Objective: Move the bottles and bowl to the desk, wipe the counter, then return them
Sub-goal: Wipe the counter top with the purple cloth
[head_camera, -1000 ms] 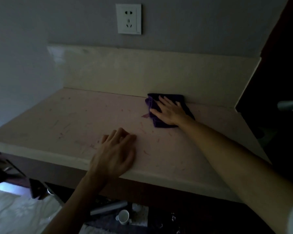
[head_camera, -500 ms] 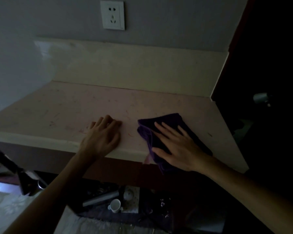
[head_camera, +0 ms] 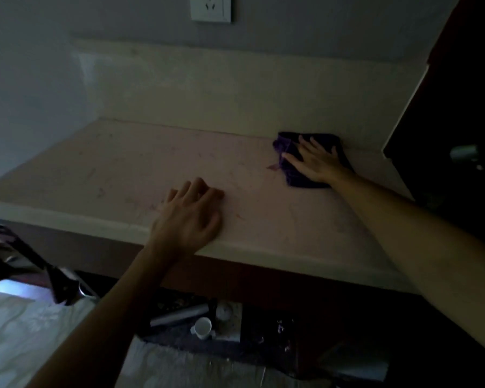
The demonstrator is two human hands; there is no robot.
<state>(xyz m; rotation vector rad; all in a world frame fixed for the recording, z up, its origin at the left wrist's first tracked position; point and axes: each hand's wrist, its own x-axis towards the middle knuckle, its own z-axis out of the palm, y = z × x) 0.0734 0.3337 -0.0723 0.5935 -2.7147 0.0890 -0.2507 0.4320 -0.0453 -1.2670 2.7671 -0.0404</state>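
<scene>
The right hand (head_camera: 315, 161) presses flat, fingers spread, on the purple cloth (head_camera: 300, 179) at the counter's (head_camera: 109, 163) far right, while the left hand (head_camera: 189, 217) rests released near its front edge

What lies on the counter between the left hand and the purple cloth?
Nothing: in the head view, only bare, faintly marked counter lies between the left hand and the purple cloth under the right hand.

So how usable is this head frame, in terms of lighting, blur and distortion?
Head view: dim and underexposed, the right side near black. The purple cloth under the right hand reads as a dark patch with little fold detail. The left hand and counter are soft but legible. Wide-angle bending shows along the counter's front edge. No glare visible.
</scene>
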